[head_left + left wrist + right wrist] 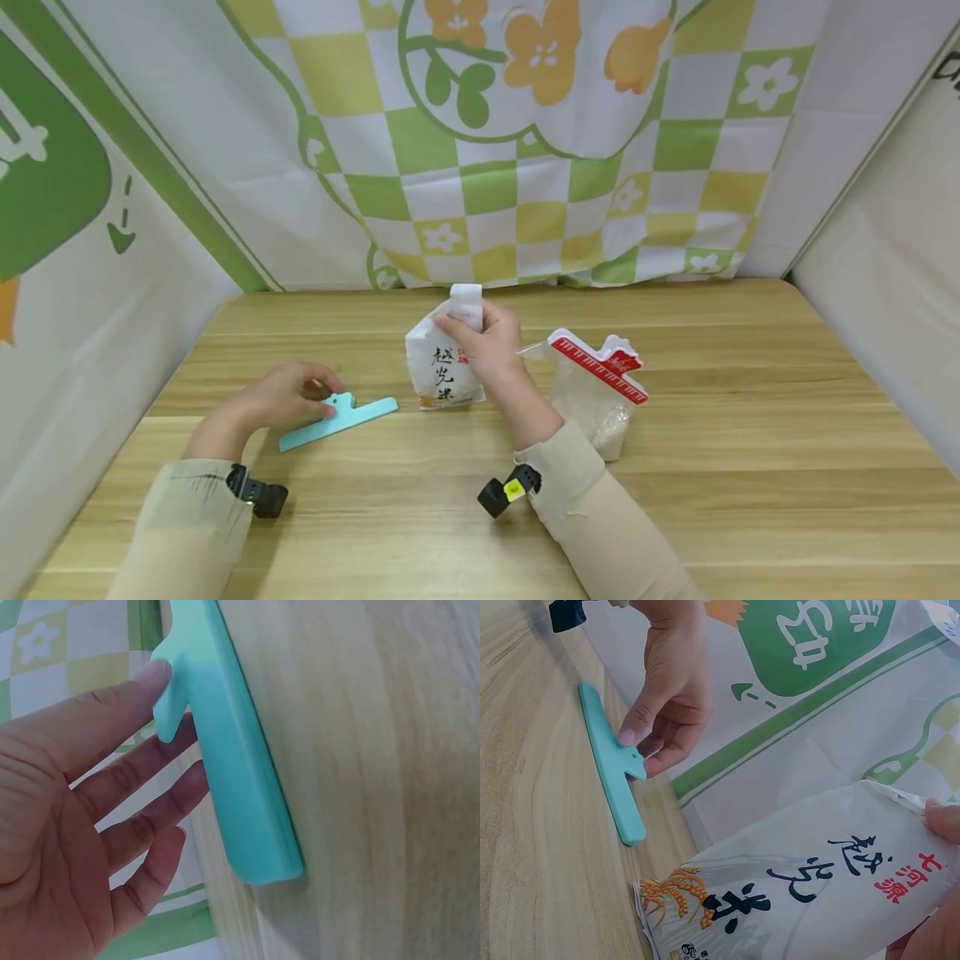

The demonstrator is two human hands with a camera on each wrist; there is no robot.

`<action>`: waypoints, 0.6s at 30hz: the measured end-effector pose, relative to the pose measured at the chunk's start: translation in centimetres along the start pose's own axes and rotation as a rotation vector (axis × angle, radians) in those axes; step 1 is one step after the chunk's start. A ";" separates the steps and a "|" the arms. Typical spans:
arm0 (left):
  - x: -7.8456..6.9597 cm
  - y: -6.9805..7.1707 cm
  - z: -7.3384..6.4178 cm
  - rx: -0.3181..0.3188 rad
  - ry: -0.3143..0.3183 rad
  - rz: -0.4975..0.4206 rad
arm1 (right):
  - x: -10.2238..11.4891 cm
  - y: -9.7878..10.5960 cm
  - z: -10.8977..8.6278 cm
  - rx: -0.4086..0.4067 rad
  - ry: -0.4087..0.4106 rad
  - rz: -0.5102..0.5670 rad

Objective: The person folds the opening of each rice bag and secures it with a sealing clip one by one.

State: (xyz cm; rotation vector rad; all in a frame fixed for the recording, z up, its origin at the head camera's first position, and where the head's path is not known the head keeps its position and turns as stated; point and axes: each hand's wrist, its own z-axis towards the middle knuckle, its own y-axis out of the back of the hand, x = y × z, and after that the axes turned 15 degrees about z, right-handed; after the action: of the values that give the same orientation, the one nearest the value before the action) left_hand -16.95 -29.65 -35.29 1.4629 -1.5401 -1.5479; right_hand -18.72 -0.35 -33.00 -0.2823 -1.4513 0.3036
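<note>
My left hand (279, 398) pinches the handle of a turquoise bag clip (366, 413), thumb on one side and fingers on the other. In the left wrist view the clip's long bar (236, 772) lies along the wood surface. A white paper rice bag (424, 367) with black characters and a wheat print stands to the right of the clip. Its top is gripped by my right hand (497, 350), the thumb across the front. In the right wrist view the bag (780, 877) slants across the lower right, its top partly cut off by the frame.
Behind my right forearm stands a clear bag of rice (581, 400), closed with a red and white bag clip (597, 364). All of it rests on a wooden table (750, 433). A checkered cloth (487, 192) hangs at the table's back edge, with pale cloth walls at both sides.
</note>
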 end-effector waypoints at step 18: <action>-0.5 0.6 -0.4 0.035 -0.022 -0.005 | 0.2 -0.1 -0.2 -0.001 0.012 -0.006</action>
State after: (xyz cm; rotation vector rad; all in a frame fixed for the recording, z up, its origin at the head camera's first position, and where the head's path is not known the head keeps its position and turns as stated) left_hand -16.67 -29.47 -34.53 1.4744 -1.5844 -1.5519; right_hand -18.47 -0.33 -32.80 -0.2797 -1.4404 0.2964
